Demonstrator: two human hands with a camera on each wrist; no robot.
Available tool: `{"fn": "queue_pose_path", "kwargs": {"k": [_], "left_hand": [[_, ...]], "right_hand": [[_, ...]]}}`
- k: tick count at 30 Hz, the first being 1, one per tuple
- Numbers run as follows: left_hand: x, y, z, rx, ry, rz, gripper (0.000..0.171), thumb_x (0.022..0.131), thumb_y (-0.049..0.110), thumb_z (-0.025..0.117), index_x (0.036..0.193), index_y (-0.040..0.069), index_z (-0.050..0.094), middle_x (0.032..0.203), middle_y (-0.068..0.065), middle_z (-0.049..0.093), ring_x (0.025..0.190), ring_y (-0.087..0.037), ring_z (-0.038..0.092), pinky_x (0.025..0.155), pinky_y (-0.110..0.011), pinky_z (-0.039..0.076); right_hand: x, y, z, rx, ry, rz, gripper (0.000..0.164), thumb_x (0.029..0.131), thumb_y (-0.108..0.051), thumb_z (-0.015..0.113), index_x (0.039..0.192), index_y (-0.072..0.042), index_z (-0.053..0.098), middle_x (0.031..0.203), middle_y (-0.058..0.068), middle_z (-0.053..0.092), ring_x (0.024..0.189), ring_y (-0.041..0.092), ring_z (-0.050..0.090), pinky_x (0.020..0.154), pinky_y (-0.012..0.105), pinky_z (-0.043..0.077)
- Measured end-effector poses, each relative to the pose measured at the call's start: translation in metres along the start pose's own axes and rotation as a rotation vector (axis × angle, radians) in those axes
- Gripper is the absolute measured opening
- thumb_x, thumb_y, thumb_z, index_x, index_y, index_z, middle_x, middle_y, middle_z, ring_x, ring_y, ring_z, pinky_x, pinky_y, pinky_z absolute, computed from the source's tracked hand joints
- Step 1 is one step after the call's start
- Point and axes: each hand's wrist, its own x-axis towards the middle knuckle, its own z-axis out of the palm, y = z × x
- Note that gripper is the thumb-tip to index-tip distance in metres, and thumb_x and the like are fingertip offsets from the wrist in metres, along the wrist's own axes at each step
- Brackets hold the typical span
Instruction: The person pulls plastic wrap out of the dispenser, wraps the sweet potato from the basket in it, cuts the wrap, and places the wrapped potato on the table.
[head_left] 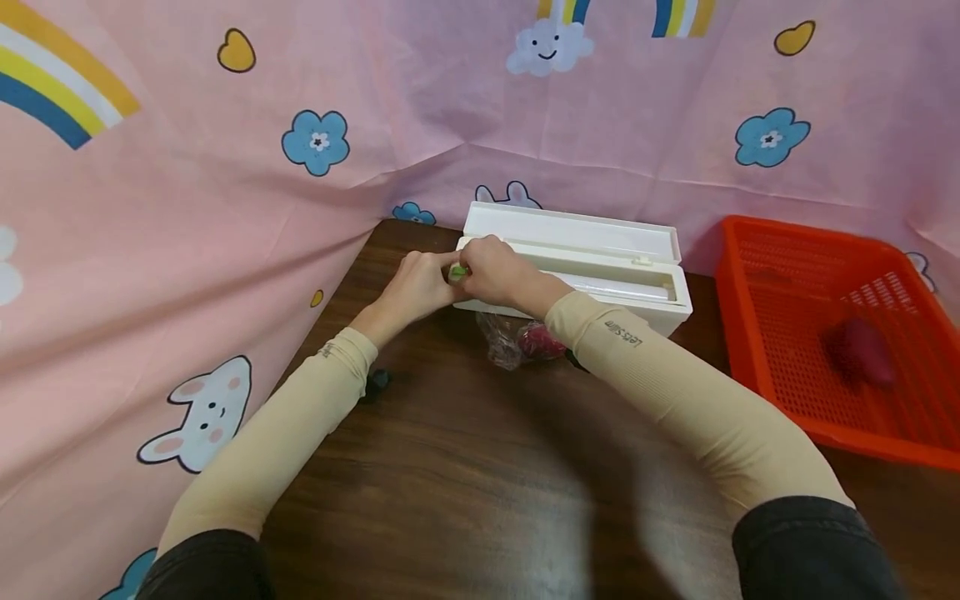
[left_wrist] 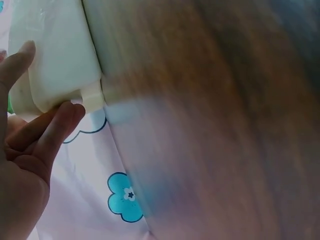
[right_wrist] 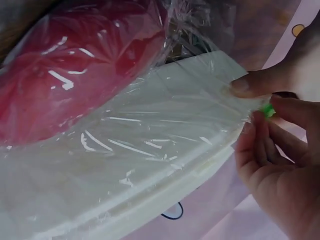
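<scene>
A white cling film dispenser (head_left: 660, 310) stands at the back of the table with its lid (head_left: 570, 227) raised and a film roll (head_left: 615, 287) inside. My left hand (head_left: 420, 285) holds its left end, thumb on one face and fingertips at the end edge in the left wrist view. At that same end my right hand (head_left: 498, 271) pinches a small green slider cutter (right_wrist: 269, 110). Clear film (right_wrist: 150, 135) stretches over the box's front. A reddish oblong item (right_wrist: 75, 70) lies under film before the box, partly hidden by my right arm in the head view.
To the right stands a red plastic basket (head_left: 738, 333) with a dark red oblong item (head_left: 867, 354) inside. Near my left forearm lies a small dark object (head_left: 377, 383), partly covered by the sleeve. A pink printed cloth (head_left: 465, 100) hangs behind and left of the brown table (head_left: 450, 467).
</scene>
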Motion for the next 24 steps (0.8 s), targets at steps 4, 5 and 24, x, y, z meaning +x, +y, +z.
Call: {"fn": "queue_pose_path", "kwargs": {"k": [4,5,24], "left_hand": [[-0.001,0.002,0.000,-0.026,-0.019,-0.033,0.053,0.083,0.029,0.083,0.131,0.010,0.070,0.053,-0.002,0.052,0.051,-0.014,0.037,0.052,-0.029,0.033],[-0.001,0.002,0.000,-0.030,-0.014,-0.039,0.057,0.082,0.032,0.085,0.133,0.011,0.069,0.056,-0.004,0.059,0.053,-0.014,0.039,0.053,-0.029,0.035],[0.004,0.004,0.002,0.024,-0.024,-0.095,0.082,0.076,0.052,0.087,0.139,0.006,0.063,0.051,-0.002,0.052,0.051,-0.014,0.036,0.051,-0.032,0.034]], "right_hand": [[-0.021,-0.005,-0.004,-0.093,-0.032,-0.011,0.014,0.092,-0.010,0.062,0.100,-0.001,0.069,0.094,0.010,0.068,0.085,0.024,0.061,0.077,0.036,0.052],[-0.027,-0.006,-0.006,-0.127,-0.029,-0.027,0.017,0.091,-0.011,0.063,0.104,0.000,0.068,0.100,0.012,0.069,0.089,0.025,0.063,0.080,0.038,0.054],[-0.165,0.018,-0.005,-0.167,0.235,-0.161,0.016,0.082,-0.001,0.065,0.097,-0.001,0.068,0.094,0.012,0.065,0.085,0.029,0.064,0.074,0.043,0.055]]}}
